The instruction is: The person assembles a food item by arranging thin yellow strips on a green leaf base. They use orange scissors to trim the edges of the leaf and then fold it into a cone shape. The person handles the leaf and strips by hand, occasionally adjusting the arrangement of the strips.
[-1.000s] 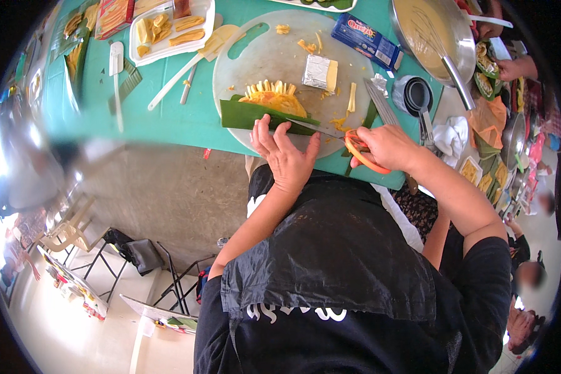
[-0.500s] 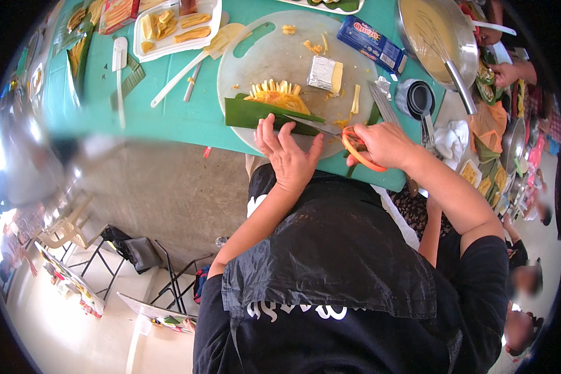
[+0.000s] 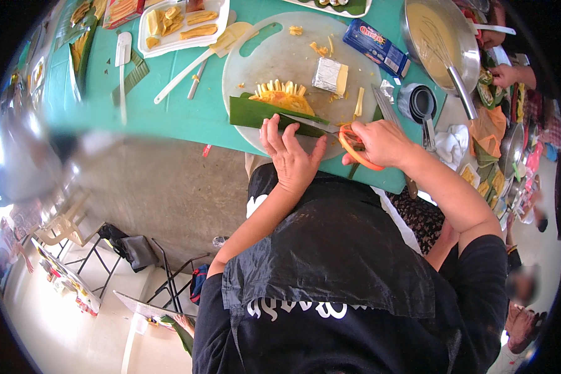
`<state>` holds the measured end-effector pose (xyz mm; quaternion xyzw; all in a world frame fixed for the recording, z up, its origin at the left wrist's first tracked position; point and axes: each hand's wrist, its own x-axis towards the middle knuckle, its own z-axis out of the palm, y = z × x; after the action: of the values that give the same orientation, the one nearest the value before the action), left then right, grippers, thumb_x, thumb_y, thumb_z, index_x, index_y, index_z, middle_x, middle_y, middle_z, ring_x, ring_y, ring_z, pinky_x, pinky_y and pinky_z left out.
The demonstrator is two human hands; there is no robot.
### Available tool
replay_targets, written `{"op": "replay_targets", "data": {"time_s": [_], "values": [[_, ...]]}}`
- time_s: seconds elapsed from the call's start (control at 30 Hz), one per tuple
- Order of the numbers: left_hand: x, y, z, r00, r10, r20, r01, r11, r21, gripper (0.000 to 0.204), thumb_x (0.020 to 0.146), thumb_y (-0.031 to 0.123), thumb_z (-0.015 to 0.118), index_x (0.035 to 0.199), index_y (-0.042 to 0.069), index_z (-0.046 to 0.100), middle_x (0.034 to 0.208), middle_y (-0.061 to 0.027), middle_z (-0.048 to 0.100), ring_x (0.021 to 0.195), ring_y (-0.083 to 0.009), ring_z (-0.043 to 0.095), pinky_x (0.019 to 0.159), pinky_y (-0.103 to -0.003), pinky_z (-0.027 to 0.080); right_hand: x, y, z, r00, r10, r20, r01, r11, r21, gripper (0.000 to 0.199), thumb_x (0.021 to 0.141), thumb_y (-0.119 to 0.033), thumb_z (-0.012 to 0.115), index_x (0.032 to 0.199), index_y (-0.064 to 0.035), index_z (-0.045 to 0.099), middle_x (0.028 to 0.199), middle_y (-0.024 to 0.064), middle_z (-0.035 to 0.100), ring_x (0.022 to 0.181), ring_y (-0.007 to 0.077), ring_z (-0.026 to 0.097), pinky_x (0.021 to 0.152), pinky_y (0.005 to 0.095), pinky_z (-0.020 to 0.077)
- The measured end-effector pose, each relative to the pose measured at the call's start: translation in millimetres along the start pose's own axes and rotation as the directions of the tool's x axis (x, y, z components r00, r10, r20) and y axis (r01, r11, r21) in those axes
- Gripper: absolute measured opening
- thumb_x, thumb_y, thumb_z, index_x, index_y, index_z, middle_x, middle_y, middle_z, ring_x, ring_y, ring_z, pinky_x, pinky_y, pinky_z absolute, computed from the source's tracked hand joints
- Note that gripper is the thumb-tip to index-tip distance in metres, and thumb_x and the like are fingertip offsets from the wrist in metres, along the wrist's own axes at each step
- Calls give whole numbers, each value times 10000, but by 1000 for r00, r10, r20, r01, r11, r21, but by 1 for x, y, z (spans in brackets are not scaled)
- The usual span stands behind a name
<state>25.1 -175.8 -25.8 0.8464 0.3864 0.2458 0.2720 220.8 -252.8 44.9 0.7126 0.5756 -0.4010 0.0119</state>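
A folded green banana leaf [image 3: 246,112] lies on a round white cutting board [image 3: 249,68]. Behind its fold is a yellow-orange filling [image 3: 283,103] topped with a row of pale yellow strips. My left hand [image 3: 291,153] rests spread-fingered on the leaf's near edge, pressing it. From the right, my right hand [image 3: 383,144] grips orange-handled scissors [image 3: 359,159], their blades at the leaf's near right edge, partly hidden there. A foil-wrapped cheese block [image 3: 330,76] and a loose strip [image 3: 359,101] are farther back on the board.
Beside the board are a blue box [image 3: 377,47], black measuring cups [image 3: 421,100], a knife [image 3: 386,105] and a steel bowl [image 3: 411,25] of batter with a whisk. Left lie a foam tray [image 3: 193,42] and a white spatula [image 3: 184,78]. A co-worker's hand [image 3: 505,75] is at right.
The board and table shift slightly right and down in view. Relative to the leaf, my right hand and the scissors have moved a little left. My left hand stays at the leaf's edge.
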Motion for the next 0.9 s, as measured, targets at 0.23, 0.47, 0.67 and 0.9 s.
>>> {"op": "replay_targets", "data": {"time_s": [0.23,0.47,0.67,0.9], "values": [[0,-2,1,1000,1,-7,-1,1000,-11,616,693,296,777,1127,15,441,1308,-237,313,1248,-454,256,1034,-561,248,3,-1,0,1000,-8,-16,8,1000,-15,629,674,-609,703,834,-20,552,643,174,605,623,387,610,562,447,472],[0,-1,0,1000,9,-7,-9,1000,-5,619,698,302,773,1137,17,442,1311,-236,312,1250,-451,261,1039,-556,248,6,-4,-1,1000,-4,-9,4,1000,-14,635,686,-623,681,856,-25,554,659,175,613,642,388,616,574,447,478],[0,-3,0,1000,21,-16,-22,1000,-17,623,692,299,775,1137,16,443,1309,-238,317,1248,-454,269,1036,-561,253,8,-8,-3,1000,-10,-18,9,1000,-18,643,688,-635,672,877,-30,565,669,169,621,647,385,620,573,447,482],[-1,-5,0,999,34,-11,-34,999,-12,623,701,303,768,1167,43,445,1308,-234,321,1243,-452,278,1031,-568,257,9,-9,-5,1000,-11,-25,11,1000,-18,636,689,-631,674,867,-29,571,677,169,622,646,382,622,573,446,485]]}}
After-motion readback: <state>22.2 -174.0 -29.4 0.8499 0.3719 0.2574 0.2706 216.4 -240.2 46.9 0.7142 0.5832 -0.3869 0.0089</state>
